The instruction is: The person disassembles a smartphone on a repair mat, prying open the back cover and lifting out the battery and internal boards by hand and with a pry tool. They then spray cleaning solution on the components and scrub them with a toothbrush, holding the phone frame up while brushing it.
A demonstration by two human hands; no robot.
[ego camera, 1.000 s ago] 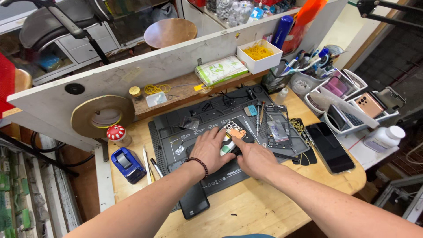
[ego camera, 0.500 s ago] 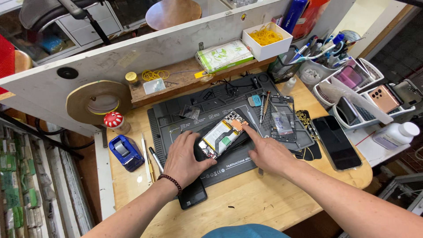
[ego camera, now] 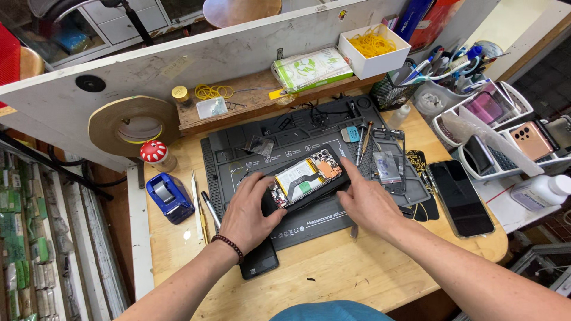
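Open phone (ego camera: 306,178), insides up, flat on grey mat (ego camera: 238,148) so parts show. Left hand (ego camera: 253,211) + right hand (ego camera: 369,202) grip its ends, keep it steady.

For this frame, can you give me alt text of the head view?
Two bare hands, left hand and right hand, hold an opened phone with exposed insides over a dark repair mat on a cluttered wooden bench. A blue tape dispenser sits left.
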